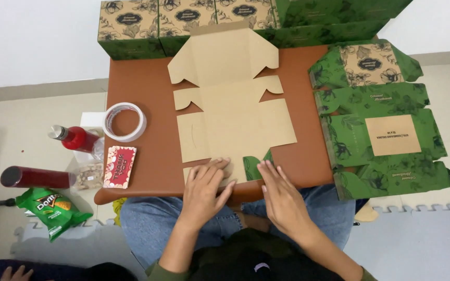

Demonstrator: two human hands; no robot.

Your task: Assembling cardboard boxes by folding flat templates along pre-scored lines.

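A flat, unfolded cardboard box blank (233,106) lies plain brown side up on the small brown table (139,83). At its near edge a flap is folded over, showing a green printed patch (256,165). My left hand (205,186) presses flat on that near edge, fingers spread. To the right of the green patch rests my right hand (280,193), palm down at the table's front edge. Neither hand grips anything.
A stack of flat green printed box blanks (384,117) hangs over the table's right side. Assembled boxes (183,23) line the far edge. A tape roll (125,122) and a red packet (120,166) lie at left. Bottles (76,138) and a green snack bag (52,209) sit on the floor.
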